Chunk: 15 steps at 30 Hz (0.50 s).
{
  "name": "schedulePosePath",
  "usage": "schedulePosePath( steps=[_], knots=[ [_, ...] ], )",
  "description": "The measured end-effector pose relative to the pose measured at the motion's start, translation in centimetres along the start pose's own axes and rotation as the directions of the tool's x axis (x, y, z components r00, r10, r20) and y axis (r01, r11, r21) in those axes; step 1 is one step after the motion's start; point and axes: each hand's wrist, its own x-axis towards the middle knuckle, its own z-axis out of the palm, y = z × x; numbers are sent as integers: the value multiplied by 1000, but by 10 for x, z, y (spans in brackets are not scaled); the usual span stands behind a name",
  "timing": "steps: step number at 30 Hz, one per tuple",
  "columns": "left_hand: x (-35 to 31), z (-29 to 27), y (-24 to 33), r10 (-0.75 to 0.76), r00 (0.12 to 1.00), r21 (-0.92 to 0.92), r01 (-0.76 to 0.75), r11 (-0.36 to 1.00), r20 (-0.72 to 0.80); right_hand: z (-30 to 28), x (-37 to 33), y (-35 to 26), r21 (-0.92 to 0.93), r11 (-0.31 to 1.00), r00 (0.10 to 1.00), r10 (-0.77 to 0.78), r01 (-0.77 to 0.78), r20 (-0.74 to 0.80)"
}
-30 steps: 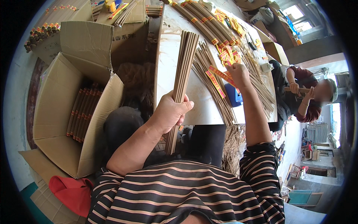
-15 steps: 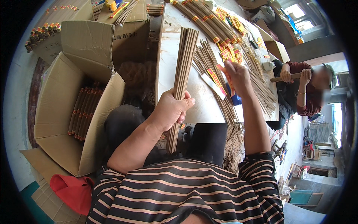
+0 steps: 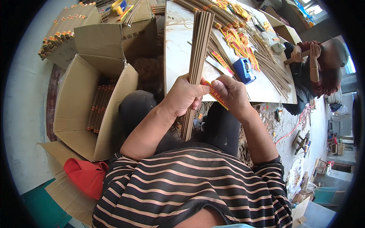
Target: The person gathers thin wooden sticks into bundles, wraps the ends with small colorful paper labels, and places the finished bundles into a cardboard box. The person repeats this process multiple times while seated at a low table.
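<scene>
My left hand (image 3: 179,95) is closed round the middle of a bundle of brown incense sticks (image 3: 202,41), held nearly upright in front of the table's near edge. Between the thumb and fingers of my right hand (image 3: 235,98) is a red and yellow paper label (image 3: 217,93). The label's left end meets the bundle beside my left thumb. Beyond my right hand, a blue tape dispenser (image 3: 244,71) stands on the white table (image 3: 175,49). More red and yellow labels (image 3: 238,45) lie in a loose pile behind it.
Loose sticks (image 3: 272,70) cover the table's right part; banded bundles (image 3: 205,13) lie at its far side. At my left, an open carton (image 3: 70,104) holds banded bundles (image 3: 100,104). Another person (image 3: 319,68) sits at the right, holding sticks. A red cloth (image 3: 84,174) lies lower left.
My right hand has come from over the table toward me, bringing the label against the bundle. The tape dispenser, mostly covered before, now shows. The whole view has shifted slightly.
</scene>
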Motion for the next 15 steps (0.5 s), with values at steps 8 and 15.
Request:
schedulePosePath(
  steps=[8,15],
  knots=[
    [-29,23,12,24,1000,191,-27,981,19,-7,-38,-8,464,861,977,159,-207,141],
    [-49,45,19,10,1000,445,-13,895,10,-8,-68,-8,499,864,987,137,-74,-90]
  ],
)
